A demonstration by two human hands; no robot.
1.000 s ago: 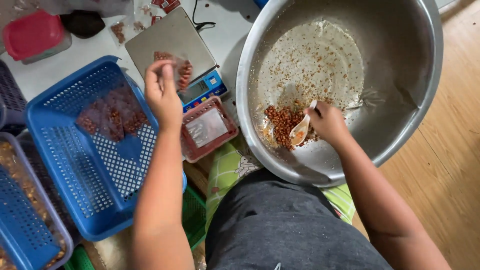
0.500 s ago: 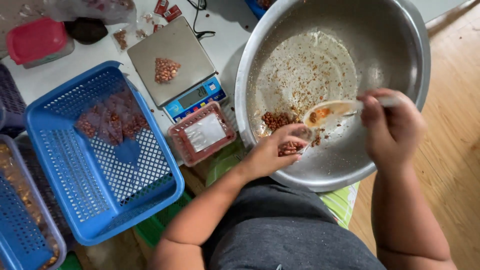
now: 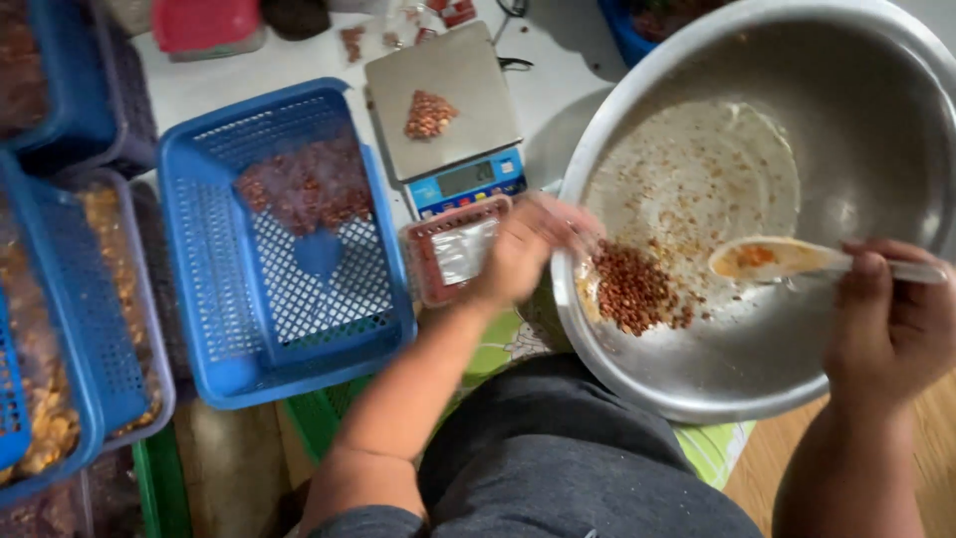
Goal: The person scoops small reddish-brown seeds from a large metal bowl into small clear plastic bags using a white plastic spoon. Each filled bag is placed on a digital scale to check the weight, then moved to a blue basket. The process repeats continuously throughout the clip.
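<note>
A large steel bowl (image 3: 597,329) holds a small pile of reddish-brown nuts (image 3: 632,289) and scattered crumbs. My right hand (image 3: 886,319) grips the handle of a pale spoon (image 3: 762,259) that hovers over the bowl's floor with some sauce in it. My left hand (image 3: 528,249) is blurred and sits over the bowl's left rim, between the nut pile and a small red tray (image 3: 453,254) of clear bags. Its fingers look pinched, but I cannot tell whether it holds anything. A digital scale (image 3: 448,100) behind the tray carries a little heap of nuts (image 3: 430,115).
A blue plastic basket (image 3: 289,239) with packed nuts stands left of the scale. More blue and grey baskets (image 3: 60,299) with snacks line the far left. A red-lidded box (image 3: 204,22) is at the back. Wooden floor (image 3: 767,468) shows at the lower right.
My left hand has pulled back from the nut pile to the bowl's left rim. My right hand with the spoon has shifted right. The view has moved closer.
</note>
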